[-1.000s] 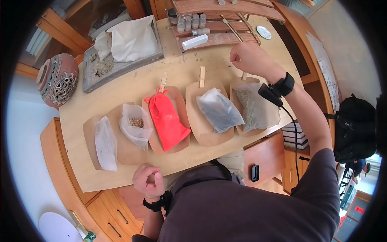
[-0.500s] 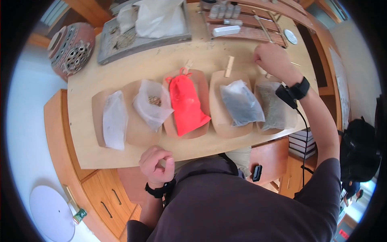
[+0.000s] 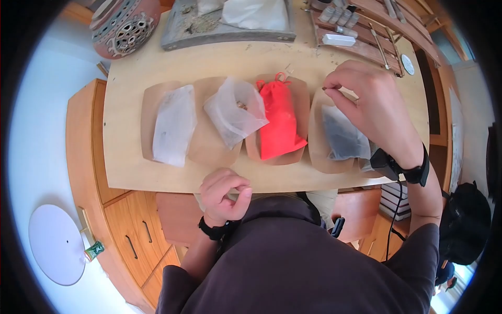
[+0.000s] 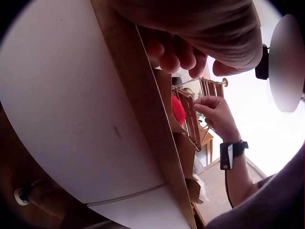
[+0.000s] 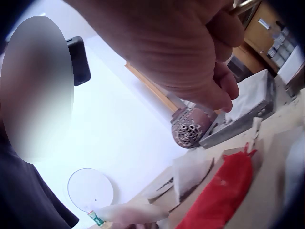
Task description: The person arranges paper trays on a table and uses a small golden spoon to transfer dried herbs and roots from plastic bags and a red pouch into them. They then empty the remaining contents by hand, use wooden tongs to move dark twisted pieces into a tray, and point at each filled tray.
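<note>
My right hand is raised over the right part of the table, thumb and fingertips pinched on a tiny dark bit too small to identify. Below it, a clear bag of dark contents lies on a brown paper tray. My left hand hangs loosely curled in front of the table edge, holding nothing. To the left are a red drawstring pouch, an open translucent bag with brown bits inside, and a white bag, each on its own paper tray. The rightmost bag is mostly hidden by my right wrist.
A grey tray with a cloth bag and an openwork pot stand at the back left. Vials, a white box and slim tools lie on a wooden rack at the back right. A cable hangs from my right wrist.
The head view has shifted, so the table things sit farther right and higher. My right hand has come nearer and now hovers over the fourth tray, thumb and fingertips pinched. The left hand stays loosely curled.
</note>
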A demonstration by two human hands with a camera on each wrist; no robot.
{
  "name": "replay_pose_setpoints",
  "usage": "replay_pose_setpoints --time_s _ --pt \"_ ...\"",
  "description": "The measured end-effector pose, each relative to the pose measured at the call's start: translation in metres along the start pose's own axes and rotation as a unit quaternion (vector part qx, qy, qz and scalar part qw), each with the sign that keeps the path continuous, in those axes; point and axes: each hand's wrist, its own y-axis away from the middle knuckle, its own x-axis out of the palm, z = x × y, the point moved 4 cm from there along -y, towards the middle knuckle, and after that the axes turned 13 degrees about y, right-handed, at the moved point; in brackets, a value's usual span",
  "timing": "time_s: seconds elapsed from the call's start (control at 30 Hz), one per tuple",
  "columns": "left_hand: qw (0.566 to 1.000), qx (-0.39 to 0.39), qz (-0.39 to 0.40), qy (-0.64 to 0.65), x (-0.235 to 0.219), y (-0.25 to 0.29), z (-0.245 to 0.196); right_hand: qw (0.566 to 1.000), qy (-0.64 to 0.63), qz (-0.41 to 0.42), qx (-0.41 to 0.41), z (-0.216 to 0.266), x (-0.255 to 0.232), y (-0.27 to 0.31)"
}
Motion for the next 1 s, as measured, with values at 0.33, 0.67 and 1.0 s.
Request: replay_pose_setpoints --time_s 0.33,0.67,1.0 --pt "0.999 0.007 -0.007 0.042 -0.002 0.003 0.001 0.998 -0.039 -0.049 0.017 0.059 -0.018 0.002" --pt "0.997 0.04 -0.003 0.068 -0.003 0.003 0.003 0.962 -0.146 0.022 0.231 0.093 0.002 0.067" --pt "0.998 0.004 -0.045 0.053 -0.001 0.003 -0.002 0.938 -0.264 0.071 0.211 0.132 0.038 0.101"
